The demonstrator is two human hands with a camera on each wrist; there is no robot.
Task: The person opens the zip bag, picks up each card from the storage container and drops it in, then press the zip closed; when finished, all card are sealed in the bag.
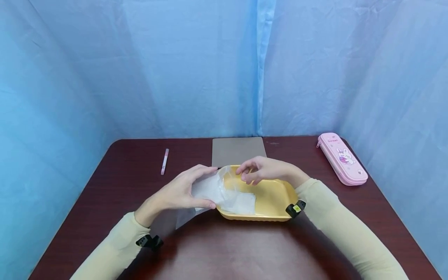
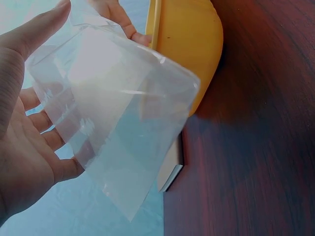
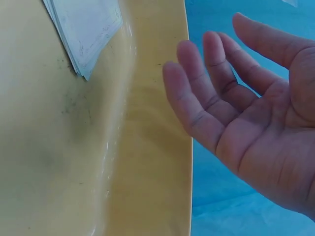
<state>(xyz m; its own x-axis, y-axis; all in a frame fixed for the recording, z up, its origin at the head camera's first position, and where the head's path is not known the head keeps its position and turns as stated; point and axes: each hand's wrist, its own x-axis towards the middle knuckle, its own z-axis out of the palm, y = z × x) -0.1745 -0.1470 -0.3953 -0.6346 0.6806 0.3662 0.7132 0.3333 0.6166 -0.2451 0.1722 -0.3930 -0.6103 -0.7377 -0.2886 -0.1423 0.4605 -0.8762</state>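
My left hand point(image 1: 180, 190) holds a clear plastic bag point(image 2: 123, 132) between thumb and fingers, tilted over the left end of a yellow tray point(image 1: 273, 194). Something flat and white shows through the film. Below the bag's mouth, a small stack of white paper sheets point(image 1: 245, 204) lies on the tray's floor; the right wrist view shows its layered edge. Over the tray's far rim hovers my right hand point(image 1: 269, 171), fingers loosely bent and holding nothing. In the right wrist view its palm point(image 3: 261, 132) faces the camera.
A grey flat board point(image 1: 238, 151) lies behind the tray. Toward the back left is a pink-and-white pen point(image 1: 165, 161). A pink pencil case point(image 1: 343, 159) with a rabbit print sits at the right edge. Blue curtains point(image 1: 192, 70) surround the dark wooden table point(image 1: 227, 252).
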